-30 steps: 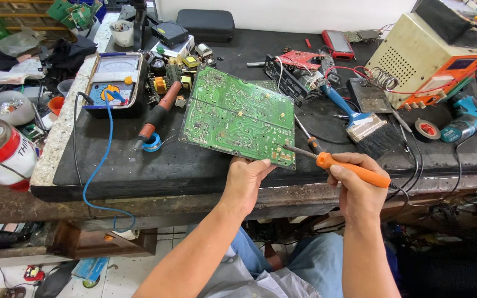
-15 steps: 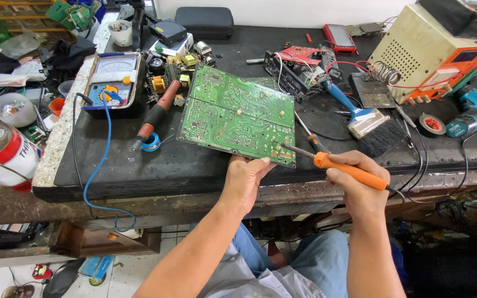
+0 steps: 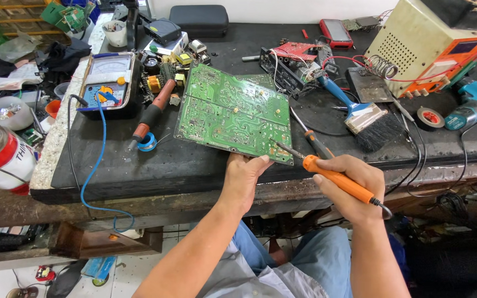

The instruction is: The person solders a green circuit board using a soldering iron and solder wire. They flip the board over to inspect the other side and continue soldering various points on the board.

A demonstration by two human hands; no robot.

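The green circuit board (image 3: 233,113) lies solder side up at the middle of the black worktop (image 3: 194,165). The left hand (image 3: 244,176) grips its near edge at 6 o'clock, fingers clenched on it. The right hand (image 3: 349,185), at 4 o'clock, grasps an orange-handled soldering iron (image 3: 332,176), its tip touching the board's near right corner. A black-bristled brush (image 3: 368,118) lies at 3 o'clock, an analog multimeter (image 3: 109,83) at 9 o'clock.

Centre frame: left hand (image 3: 242,179) grips near edge of green board (image 3: 233,115). Right hand (image 3: 349,185) holds orange iron (image 3: 338,179), tip at board's lower right corner. Brush (image 3: 368,118) right; multimeter (image 3: 109,83) upper left.
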